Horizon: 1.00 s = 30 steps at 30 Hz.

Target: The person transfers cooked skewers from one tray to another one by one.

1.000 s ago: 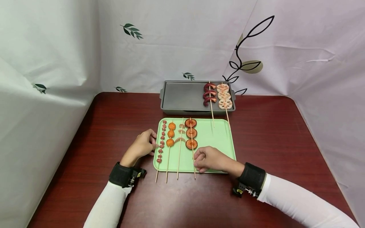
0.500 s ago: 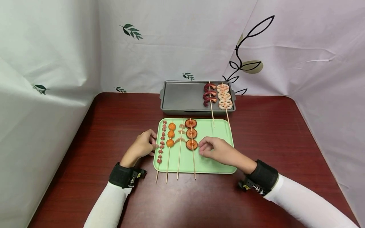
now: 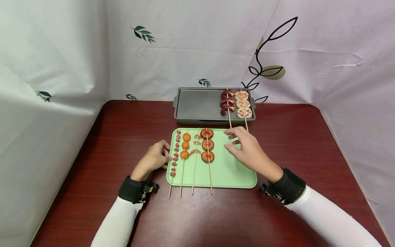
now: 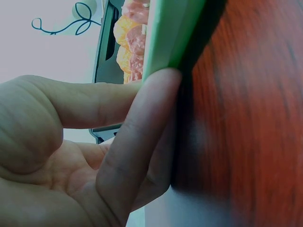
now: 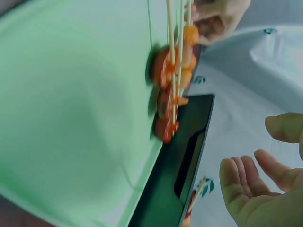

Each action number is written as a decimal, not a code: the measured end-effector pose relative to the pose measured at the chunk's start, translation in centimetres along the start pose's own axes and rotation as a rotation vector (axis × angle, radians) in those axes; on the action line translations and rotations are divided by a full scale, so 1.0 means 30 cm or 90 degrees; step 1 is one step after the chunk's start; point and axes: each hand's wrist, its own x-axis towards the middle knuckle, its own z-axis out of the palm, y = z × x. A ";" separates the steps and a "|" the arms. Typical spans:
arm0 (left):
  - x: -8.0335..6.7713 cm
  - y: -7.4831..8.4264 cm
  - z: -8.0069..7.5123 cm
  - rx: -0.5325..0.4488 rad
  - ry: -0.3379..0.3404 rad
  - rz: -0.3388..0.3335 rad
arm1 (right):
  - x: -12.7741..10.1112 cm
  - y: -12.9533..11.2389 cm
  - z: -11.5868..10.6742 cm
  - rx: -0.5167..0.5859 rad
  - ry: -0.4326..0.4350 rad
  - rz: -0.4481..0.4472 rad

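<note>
Four skewers lie on the green tray (image 3: 237, 171) at mid-desk — the left hand (image 3: 154, 157) pressing curled fingers against its left rim, the right hand (image 3: 247, 149) hovering slack-fingered, holding nothing, over its right half, near the mushroom skewer (image 3: 207, 147).

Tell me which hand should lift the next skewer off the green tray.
Right, probably. The right hand hovers open and empty over the pale green plastic tray, beside the wooden skewer of round brown slices. The left hand presses the tray's left edge, seemingly steadying it.
</note>
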 end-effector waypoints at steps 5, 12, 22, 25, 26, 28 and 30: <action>0.002 -0.001 0.000 -0.002 -0.001 0.001 | 0.032 0.028 -0.026 0.005 0.009 0.038; 0.005 -0.005 0.000 -0.001 -0.003 0.001 | 0.092 0.044 -0.056 -0.017 -0.041 0.125; 0.005 -0.002 0.002 0.006 -0.005 -0.001 | 0.155 0.059 -0.074 -0.041 -0.134 0.217; 0.004 -0.001 0.002 0.009 -0.005 0.000 | 0.170 0.066 -0.074 -0.043 -0.148 0.233; 0.004 -0.001 0.002 0.009 -0.004 0.001 | 0.175 0.069 -0.074 -0.042 -0.151 0.236; 0.003 -0.001 0.001 0.010 -0.003 0.000 | 0.185 0.073 -0.073 -0.041 -0.157 0.243; 0.002 -0.002 0.001 0.010 -0.002 0.001 | 0.194 0.076 -0.071 -0.038 -0.165 0.247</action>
